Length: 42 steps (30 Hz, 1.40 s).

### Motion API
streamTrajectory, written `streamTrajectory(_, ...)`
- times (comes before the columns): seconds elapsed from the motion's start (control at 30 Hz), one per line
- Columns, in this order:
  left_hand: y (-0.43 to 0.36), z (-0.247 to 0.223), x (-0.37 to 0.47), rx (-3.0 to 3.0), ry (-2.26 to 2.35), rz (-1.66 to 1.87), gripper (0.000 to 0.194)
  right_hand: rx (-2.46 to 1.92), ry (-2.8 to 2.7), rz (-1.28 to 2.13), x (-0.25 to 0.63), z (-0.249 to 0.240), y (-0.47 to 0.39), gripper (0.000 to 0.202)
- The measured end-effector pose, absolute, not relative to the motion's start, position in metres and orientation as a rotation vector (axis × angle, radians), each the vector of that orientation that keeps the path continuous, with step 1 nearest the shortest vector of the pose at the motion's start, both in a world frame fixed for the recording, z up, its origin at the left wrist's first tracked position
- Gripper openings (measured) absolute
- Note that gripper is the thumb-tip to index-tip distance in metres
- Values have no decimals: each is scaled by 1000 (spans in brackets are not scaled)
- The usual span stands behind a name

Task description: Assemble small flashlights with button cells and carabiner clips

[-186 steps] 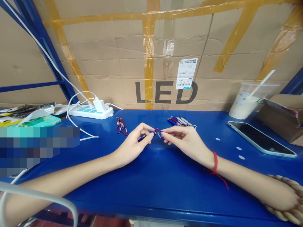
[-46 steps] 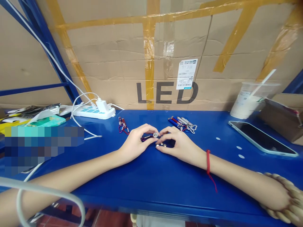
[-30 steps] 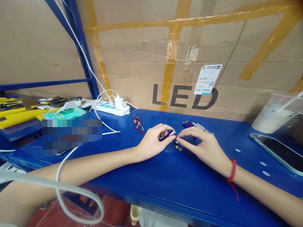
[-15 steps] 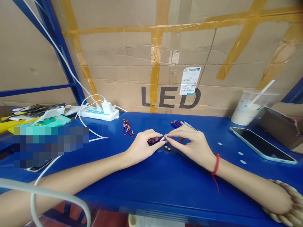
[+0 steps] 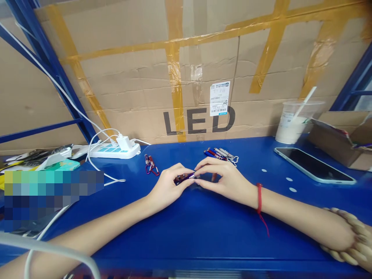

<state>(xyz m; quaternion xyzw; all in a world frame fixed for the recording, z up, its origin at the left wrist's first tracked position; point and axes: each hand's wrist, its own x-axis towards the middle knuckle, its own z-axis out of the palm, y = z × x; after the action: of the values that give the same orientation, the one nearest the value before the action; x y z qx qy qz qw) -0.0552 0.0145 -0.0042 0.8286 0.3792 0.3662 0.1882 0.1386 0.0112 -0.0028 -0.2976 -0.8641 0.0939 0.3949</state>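
Note:
My left hand point(image 5: 164, 188) is closed around a small purple keychain flashlight point(image 5: 186, 178), its silver end pointing right. At that end, the thumb and fingertips of my right hand point(image 5: 228, 177) come together in a pinch. Anything tiny between them is too small to make out. Two more keychain flashlights, one purple and one red point(image 5: 151, 164), lie with their clips left of my hands. Behind my right hand rests a row of several blue, red and silver ones point(image 5: 216, 153). Small shiny round pieces under my right fingertips are mostly hidden.
A white power strip point(image 5: 116, 150) with cables is at back left, near packets point(image 5: 62, 164). To the right are a phone point(image 5: 314, 164), a drink cup with a straw point(image 5: 293, 126), a small open carton point(image 5: 331, 131) and white discs point(image 5: 289, 179). A large cardboard box point(image 5: 139, 89) stands behind.
The view has shifted slightly. Both hands stay together at the flashlight's end, which now lies flatter and lower. The two shiny round pieces seen below the fingertips before are now mostly covered.

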Motion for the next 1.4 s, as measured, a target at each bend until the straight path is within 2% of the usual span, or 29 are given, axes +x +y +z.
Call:
streamTrajectory(0.27,16,-5,-55,2264,1174,1025,14,-883,-2148,195,140,-3,12,14)
streamTrajectory(0.5,18,-5,-55,2159,1272,1020,14,-1089,-2264,61,145,-6,15,24)
streamTrajectory(0.8,16,-5,-55,2228,1206,1007,13,-1054,-2274,113,144,-14,24,15)
streamTrajectory(1.4,15,-5,-55,2245,1184,1016,15,-1148,-2256,152,142,-6,16,12)
